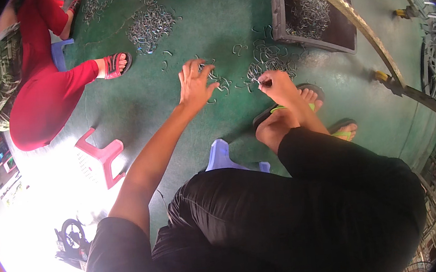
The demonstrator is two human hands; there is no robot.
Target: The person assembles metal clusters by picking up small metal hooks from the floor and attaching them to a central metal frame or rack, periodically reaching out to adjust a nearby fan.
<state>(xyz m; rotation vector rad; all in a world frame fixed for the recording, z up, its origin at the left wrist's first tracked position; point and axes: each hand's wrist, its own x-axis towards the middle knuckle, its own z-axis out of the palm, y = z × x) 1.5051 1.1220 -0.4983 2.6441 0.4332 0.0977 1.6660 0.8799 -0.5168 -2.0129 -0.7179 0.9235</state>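
Observation:
My left hand (195, 85) reaches over the green floor with fingers spread apart, fingertips slightly blurred. Just beyond and beside it lies a small scatter of bent metal hooks (221, 85). My right hand (279, 87) is closed in a pinch at the near edge of a larger heap of the same hooks (268, 56). What sits between its fingertips is too small to make out. A few loose hooks (240, 50) lie between the heap and the scatter.
A black crate (344, 43) with more hooks stands at the far right, under a curved metal bar (372, 35). Another heap of hooks (150, 26) lies far left, near a person in red trousers (48, 108). A pink stool (104, 153) stands left; I sit on a bluish stool (220, 154).

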